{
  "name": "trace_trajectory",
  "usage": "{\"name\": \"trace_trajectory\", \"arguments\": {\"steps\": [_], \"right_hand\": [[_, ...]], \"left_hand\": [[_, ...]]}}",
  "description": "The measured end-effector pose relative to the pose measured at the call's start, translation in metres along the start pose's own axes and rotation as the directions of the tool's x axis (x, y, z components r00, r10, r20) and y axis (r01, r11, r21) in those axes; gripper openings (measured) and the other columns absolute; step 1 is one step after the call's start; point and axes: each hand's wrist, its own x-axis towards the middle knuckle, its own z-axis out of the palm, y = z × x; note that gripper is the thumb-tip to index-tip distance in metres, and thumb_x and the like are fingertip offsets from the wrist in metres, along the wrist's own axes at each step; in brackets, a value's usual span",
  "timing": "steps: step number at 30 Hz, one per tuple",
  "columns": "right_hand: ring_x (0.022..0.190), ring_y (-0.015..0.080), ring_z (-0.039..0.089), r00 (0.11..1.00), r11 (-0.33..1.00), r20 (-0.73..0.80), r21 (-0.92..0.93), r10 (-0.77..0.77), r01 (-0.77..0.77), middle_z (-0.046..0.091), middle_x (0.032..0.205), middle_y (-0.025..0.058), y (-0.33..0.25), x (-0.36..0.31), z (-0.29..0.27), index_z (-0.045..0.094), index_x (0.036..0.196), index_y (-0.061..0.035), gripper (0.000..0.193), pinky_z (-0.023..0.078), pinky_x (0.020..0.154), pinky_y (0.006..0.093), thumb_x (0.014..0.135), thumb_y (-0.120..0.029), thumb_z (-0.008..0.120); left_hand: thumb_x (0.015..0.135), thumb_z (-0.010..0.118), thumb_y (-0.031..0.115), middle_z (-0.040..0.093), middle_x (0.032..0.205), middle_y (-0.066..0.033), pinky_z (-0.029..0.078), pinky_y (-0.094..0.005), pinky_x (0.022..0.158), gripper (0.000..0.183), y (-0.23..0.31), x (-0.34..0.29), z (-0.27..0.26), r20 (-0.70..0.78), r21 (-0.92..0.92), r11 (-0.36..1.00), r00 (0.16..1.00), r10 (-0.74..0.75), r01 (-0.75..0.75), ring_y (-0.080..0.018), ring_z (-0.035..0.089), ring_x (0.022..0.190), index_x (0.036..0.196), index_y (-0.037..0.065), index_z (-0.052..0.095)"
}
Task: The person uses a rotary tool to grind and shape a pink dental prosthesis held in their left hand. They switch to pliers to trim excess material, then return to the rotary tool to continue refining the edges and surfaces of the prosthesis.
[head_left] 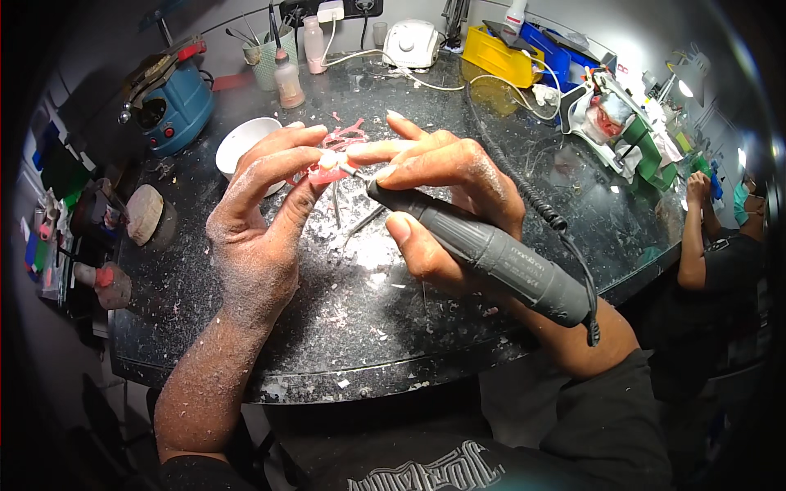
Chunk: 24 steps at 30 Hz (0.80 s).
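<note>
A small pink piece [328, 174] is pinched in the left hand [258, 209]. The right hand [463, 172] grips a fat black drill [499, 258], its tip right by the piece. Both are over the dusty table [344, 348], near a white bowl [235, 146].

Handpiece [483, 250] in right hand [471, 176]: matt black plastic, ribbed; thin metal-looking bit [354, 172] at tip. Pink piece [327, 174] in left hand [260, 204]: smooth, plastic-looking. That hand's skin: powdery, rough. Countertop [327, 348] under the grip: dark, glossy, gritty, dusty. Bowl [237, 146] beside left hand: smooth, white. Bin [495, 59] beyond grip, to right: smooth yellow plastic.
</note>
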Motion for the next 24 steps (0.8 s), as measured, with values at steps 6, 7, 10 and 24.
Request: {"name": "trace_trajectory", "arguments": {"steps": [6,7,10,24], "right_hand": [[0.114,0.0350,0.071,1.000,1.000,0.011,-0.011,0.010,-0.010,0.068,0.102,0.0140,-0.002,0.001,0.000,0.062,0.108,0.0011,0.031,0.037,0.116,0.0608,0.078,0.002,0.067],[0.114,0.0356,0.071,0.999,1.000,0.034,-0.011,-0.007,0.007,0.068,0.102,0.0142,-0.002,0.002,-0.001,0.062,0.109,0.0011,0.031,0.037,0.116,0.0608,0.078,0.002,0.067],[0.114,0.0348,0.071,0.999,1.000,0.022,-0.005,-0.024,0.024,0.069,0.103,0.0144,-0.002,0.004,-0.002,0.063,0.108,0.0004,0.032,0.040,0.115,0.0592,0.077,0.001,0.069],[0.097,0.0278,0.074,0.988,1.000,-0.156,-0.017,0.004,-0.006,0.073,0.103,0.0178,0.003,0.000,0.006,0.066,0.103,0.0004,0.031,0.056,0.101,0.0453,0.073,0.001,0.074]], "left_hand": [[0.091,0.075,0.003,0.071,0.125,-0.0109,0.042,-0.0413,0.114,0.021,-0.001,-0.001,-0.001,-0.006,0.034,0.999,1.000,0.013,-0.013,-0.0249,0.059,0.129,0.112,0.006,0.074],[0.091,0.075,0.003,0.071,0.125,-0.0109,0.042,-0.0414,0.114,0.020,-0.001,-0.001,0.000,-0.009,0.039,0.999,1.000,0.012,-0.012,-0.0249,0.059,0.129,0.112,0.006,0.074],[0.092,0.075,0.004,0.071,0.125,-0.0113,0.042,-0.0416,0.114,0.020,0.000,-0.001,0.000,-0.027,-0.014,1.000,0.999,-0.026,0.026,-0.0247,0.060,0.128,0.112,0.006,0.074],[0.094,0.074,0.007,0.070,0.127,-0.0117,0.044,-0.0412,0.112,0.020,-0.003,0.001,-0.001,-0.026,-0.008,0.998,0.997,0.069,-0.070,-0.0244,0.060,0.128,0.114,0.007,0.073]]}}
